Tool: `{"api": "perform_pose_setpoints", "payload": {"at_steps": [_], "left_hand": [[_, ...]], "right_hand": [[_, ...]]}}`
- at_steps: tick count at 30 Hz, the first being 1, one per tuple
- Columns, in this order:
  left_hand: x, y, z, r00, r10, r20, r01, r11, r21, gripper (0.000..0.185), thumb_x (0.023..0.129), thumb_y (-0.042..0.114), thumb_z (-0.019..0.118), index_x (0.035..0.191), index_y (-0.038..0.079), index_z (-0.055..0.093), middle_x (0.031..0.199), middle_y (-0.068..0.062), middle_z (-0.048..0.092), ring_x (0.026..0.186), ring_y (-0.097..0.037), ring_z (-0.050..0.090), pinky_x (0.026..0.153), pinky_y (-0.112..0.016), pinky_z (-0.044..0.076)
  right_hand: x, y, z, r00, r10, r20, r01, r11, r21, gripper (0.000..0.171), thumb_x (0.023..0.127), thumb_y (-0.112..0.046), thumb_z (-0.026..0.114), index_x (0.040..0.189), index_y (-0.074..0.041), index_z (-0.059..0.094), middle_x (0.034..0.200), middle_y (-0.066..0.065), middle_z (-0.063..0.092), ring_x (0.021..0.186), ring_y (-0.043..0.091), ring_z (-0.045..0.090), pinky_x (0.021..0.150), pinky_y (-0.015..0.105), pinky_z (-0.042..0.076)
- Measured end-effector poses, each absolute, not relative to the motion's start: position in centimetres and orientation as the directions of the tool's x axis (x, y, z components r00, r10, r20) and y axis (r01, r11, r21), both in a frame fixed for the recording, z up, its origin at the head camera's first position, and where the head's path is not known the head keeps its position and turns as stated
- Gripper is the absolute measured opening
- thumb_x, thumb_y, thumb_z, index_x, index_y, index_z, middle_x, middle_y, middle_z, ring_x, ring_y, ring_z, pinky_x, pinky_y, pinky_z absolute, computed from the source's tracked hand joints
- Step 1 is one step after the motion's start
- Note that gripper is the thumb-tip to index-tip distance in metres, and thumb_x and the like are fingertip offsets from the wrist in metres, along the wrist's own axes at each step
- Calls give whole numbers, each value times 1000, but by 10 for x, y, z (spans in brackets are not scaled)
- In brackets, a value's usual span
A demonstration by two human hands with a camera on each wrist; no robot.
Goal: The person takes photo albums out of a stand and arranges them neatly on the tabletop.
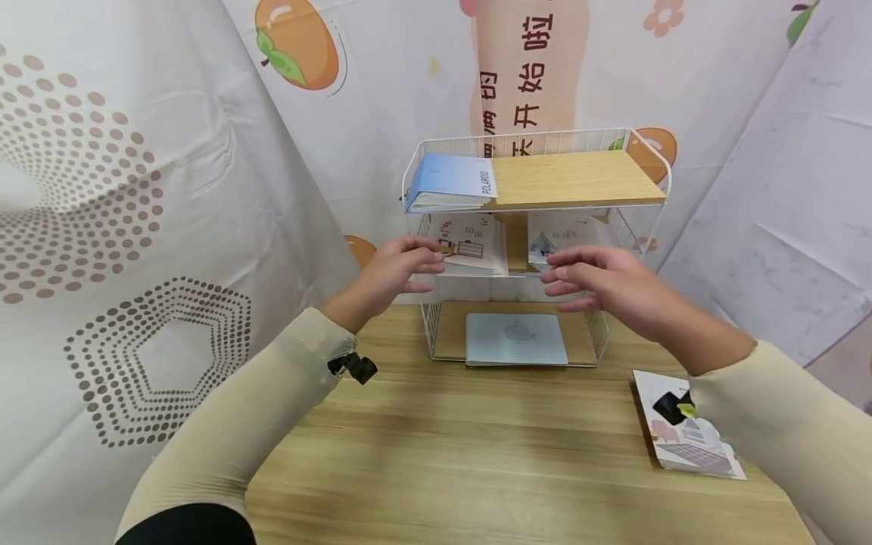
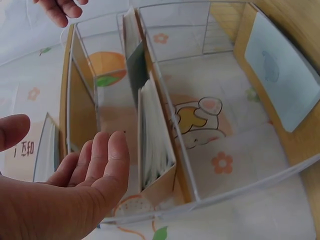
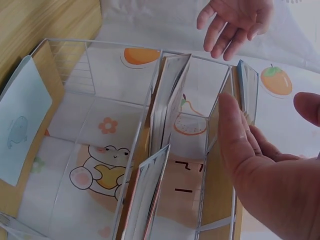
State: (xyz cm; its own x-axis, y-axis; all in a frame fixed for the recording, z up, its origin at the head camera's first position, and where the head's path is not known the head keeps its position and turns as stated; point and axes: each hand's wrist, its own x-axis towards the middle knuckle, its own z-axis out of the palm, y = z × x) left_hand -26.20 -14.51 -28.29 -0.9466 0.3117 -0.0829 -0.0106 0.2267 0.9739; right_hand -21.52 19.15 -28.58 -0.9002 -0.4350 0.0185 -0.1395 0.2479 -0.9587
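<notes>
A white wire shelf with wooden boards [image 1: 579, 178] stands at the back of the table. My left hand [image 1: 395, 274] hovers before its middle tier at the left, fingers apart and relaxed, holding nothing. On the other side my right hand [image 1: 606, 291] is also raised with loosely bent fingers and holds nothing. Behind the hands, a pale album [image 1: 470, 246] and a second album [image 1: 565, 227] lie on the middle board, the second partly hidden by my right hand. A blue album [image 1: 453, 182] lettered POLAROID rests at the top left. The bottom board bears a light-blue album [image 1: 515, 338].
Another album with a printed cover [image 1: 688, 435] lies on the wooden table [image 1: 436, 454] at the right, partly under my right sleeve in the view. Patterned white cloth [image 1: 381, 98] hangs behind the shelf and along both sides.
</notes>
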Motion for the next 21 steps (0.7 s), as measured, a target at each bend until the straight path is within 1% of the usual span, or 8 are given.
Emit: {"api": "perform_pose_setpoints", "payload": {"at_steps": [5, 10, 14, 18, 21], "left_hand": [[-267, -149, -275, -953, 296, -62, -2, 201, 980, 42, 109, 23, 50, 144, 0, 49, 148, -24, 54, 135, -39, 56, 105, -51, 54], [-270, -152, -269, -961, 269, -59, -10, 182, 983, 41, 108, 23, 51, 143, 0, 50, 143, -23, 57, 133, -40, 58, 105, -53, 53], [-276, -154, -264, -967, 244, -72, -27, 184, 982, 45, 108, 27, 52, 144, -1, 49, 141, -20, 59, 134, -39, 57, 106, -55, 52], [-280, -157, -258, -976, 193, -99, -54, 226, 973, 47, 109, 33, 51, 143, 1, 52, 140, -19, 61, 130, -35, 62, 104, -52, 55], [-283, -160, -255, -983, 149, -110, -68, 262, 963, 47, 109, 38, 48, 142, 4, 54, 139, -18, 63, 124, -30, 67, 101, -48, 58]], "right_hand": [[-223, 181, -278, -915, -403, -11, -73, 193, -978, 44, 111, -25, 45, 144, 4, 49, 136, 19, 63, 115, 19, 70, 94, 38, 61], [-231, 174, -272, -921, -390, -21, -76, 232, -970, 46, 110, -28, 48, 144, 3, 49, 132, 18, 65, 113, 18, 71, 93, 37, 61], [-239, 168, -267, -930, -367, -28, -73, 258, -963, 46, 110, -29, 49, 143, 3, 52, 133, 19, 65, 111, 18, 71, 92, 38, 62], [-248, 161, -262, -931, -364, -37, -72, 280, -957, 46, 110, -31, 49, 143, 1, 52, 137, 19, 63, 112, 19, 71, 93, 38, 61], [-255, 157, -259, -934, -354, -43, -69, 296, -953, 46, 110, -34, 48, 142, -1, 54, 136, 18, 63, 111, 18, 71, 93, 38, 61]]}}
